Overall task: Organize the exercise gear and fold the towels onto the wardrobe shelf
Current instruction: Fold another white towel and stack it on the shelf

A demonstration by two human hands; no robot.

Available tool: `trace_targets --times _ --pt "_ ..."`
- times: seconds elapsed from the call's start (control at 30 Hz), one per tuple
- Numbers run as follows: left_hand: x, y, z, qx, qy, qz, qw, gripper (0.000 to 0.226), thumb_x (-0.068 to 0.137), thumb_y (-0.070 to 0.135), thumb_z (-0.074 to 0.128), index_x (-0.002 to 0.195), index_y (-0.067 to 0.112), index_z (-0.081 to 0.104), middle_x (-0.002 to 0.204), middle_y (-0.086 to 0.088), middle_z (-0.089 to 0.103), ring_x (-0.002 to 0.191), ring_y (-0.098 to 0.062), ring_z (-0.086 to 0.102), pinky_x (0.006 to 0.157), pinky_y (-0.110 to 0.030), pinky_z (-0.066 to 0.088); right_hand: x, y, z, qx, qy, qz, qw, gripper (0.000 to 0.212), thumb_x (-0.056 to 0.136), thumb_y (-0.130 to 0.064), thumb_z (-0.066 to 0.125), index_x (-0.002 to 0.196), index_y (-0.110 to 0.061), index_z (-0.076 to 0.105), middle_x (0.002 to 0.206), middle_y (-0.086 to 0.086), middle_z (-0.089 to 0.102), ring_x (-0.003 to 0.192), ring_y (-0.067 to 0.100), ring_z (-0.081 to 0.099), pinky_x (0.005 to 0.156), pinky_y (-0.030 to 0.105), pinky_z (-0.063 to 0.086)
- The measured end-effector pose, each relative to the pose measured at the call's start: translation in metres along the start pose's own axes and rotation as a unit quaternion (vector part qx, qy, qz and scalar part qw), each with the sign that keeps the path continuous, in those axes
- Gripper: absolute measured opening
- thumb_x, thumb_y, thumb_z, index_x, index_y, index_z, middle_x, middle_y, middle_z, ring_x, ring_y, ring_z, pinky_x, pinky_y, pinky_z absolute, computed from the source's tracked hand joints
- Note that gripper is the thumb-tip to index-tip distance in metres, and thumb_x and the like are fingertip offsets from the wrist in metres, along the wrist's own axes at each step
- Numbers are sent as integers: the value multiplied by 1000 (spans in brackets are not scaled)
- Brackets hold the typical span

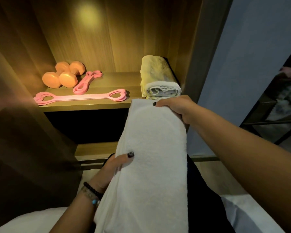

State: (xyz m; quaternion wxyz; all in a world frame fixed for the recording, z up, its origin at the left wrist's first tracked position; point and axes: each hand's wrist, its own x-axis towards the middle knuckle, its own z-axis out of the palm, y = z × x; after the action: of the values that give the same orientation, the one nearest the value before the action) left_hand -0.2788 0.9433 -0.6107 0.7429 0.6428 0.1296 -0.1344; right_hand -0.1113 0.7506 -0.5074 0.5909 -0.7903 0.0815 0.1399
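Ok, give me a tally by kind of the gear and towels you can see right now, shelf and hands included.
Dumbbells: 2, orange, side by side at the shelf's left
Pink resistance bands: 2, long one at the front edge, shorter one behind it
Towels: 2, folded one on the shelf, white one gripped by both hands
Total: 6

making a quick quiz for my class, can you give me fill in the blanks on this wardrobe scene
1. Both hands, left hand and right hand, hold a white ____.
2. The two dumbbells are coloured ____.
3. The folded towel lies on the shelf's ____ side.
4. The long resistance band is coloured ____.

Missing words: towel; orange; right; pink
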Motion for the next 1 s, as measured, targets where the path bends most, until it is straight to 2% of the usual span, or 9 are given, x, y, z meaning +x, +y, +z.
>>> trace_targets --times 0.1,0.2,0.3,0.4,0.57,0.67,0.83,0.9,1.0 --pt "3 29 13 -55 -23 88 994 9 91 18 62 89 11 68 79 -6 74 67 -5 71 56 -17 54 -10 -6 -2 7 12 -26 1000 87 48 -38 91 125 -17 55 118 4 63 101 23 62 88 38 54" --pt "13 39 14 -48 -35 128 990 86 51 48 90 125 15 60 118 -9 69 105 -26 67 78 -34 57 -18 -16 -6 50 29 -69 996 77 50 -41 90 118 -19 61 116 0 64 101 20 61 89 38 53" --pt "10 39 16 -83 -22 159 984 77 57 40 88 125 19 60 120 -8 68 106 -29 66 77 -35 57 -25 -21 -10 48 15 -65 997 82 51 -51 86 121 -20 57 115 1 63 102 22 61 89 40 53" --pt "6 29 11 -120 -6 173 978 55 74 23 69 128 20 56 122 -9 67 106 -30 66 74 -35 57 -30 -18 -12 91 -94 22 991 79 55 -51 86 123 -23 56 111 4 68 100 24 65 85 41 54" --pt "-8 34 5 -80 -15 213 974 77 64 20 78 135 19 49 127 -14 62 111 -38 62 78 -46 56 -32 -26 -21 217 -203 68 952 76 53 -32 87 122 -18 59 106 11 72 92 28 70 75 43 57" --pt "-18 59 7 -28 0 256 966 88 55 23 85 135 19 47 128 -15 60 114 -38 60 86 -56 53 -39 -40 -24 195 -218 -8 956 74 52 -32 84 121 -15 61 111 11 68 96 27 66 77 39 54" --pt "-31 116 15 -36 12 280 959 127 33 50 95 140 37 28 138 -6 51 117 -25 61 89 -48 54 -71 -61 -26 67 -194 -216 955 28 59 -39 82 80 -23 73 87 4 72 82 20 68 62 31 53" --pt "-36 134 18 -20 9 332 943 123 42 52 92 143 48 21 141 4 50 124 -21 56 95 -45 51 -87 -67 -30 30 -181 -292 939 23 63 -41 80 80 -26 74 88 0 72 82 17 69 61 26 54" --pt "-45 144 27 42 -2 419 907 95 68 48 80 148 31 31 131 15 60 122 -10 56 92 -24 50 -108 -77 -41 -51 -201 -381 901 24 69 -43 79 86 -26 76 88 -3 73 80 14 70 63 22 55"
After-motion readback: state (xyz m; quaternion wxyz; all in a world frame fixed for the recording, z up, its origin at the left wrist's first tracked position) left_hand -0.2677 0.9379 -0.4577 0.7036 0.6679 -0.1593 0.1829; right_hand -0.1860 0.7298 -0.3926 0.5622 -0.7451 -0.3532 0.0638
